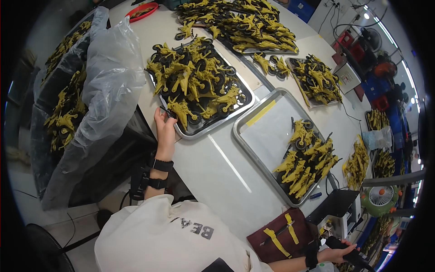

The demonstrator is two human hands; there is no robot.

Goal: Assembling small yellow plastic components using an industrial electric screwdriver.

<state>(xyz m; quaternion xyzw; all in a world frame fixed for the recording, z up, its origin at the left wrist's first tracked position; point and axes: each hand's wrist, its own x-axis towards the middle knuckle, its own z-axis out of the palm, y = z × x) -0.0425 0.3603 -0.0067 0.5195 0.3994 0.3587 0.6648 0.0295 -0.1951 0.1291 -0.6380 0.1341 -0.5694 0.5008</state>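
At the near left corner of a metal tray heaped with toys, my left hand pinches the black end of a yellow toy motorcycle. The motorcycle still lies among the others in the heap. Far to the lower right, my right hand is closed around a dark, elongated object; its exact kind is unclear. Between my hands, a second metal tray carries yellow toy motorcycles laid in rows on its right part, with pale sheet showing on its left.
More toy motorcycles are piled at the back, with another loaded tray at back right. Plastic sheeting drapes over stock at left. A maroon cloth, a small machine and a green fan stand near the right.
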